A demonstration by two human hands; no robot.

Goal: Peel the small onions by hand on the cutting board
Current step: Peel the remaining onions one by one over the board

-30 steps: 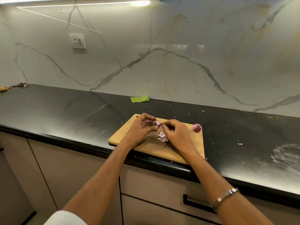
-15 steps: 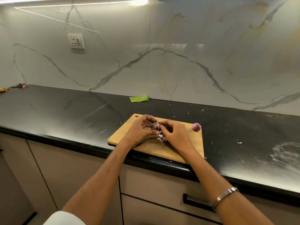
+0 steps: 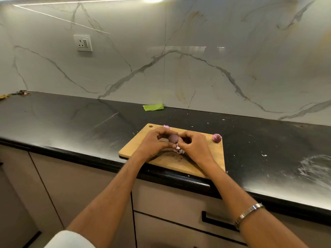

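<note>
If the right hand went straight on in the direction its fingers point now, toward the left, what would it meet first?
The right hand would probably meet the small onion first, held between both hands above the cutting board. Its fingertips seem to touch it already. Just behind is the left hand.

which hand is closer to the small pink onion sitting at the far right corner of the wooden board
Right. The right hand is just left of the small pink unpeeled onion without touching it. The left hand is farther left, beyond the purple onion both hands hold.

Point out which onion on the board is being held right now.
The onion pinched between the left hand and right hand; the other onion lies untouched at the cutting board's far right corner.
</note>
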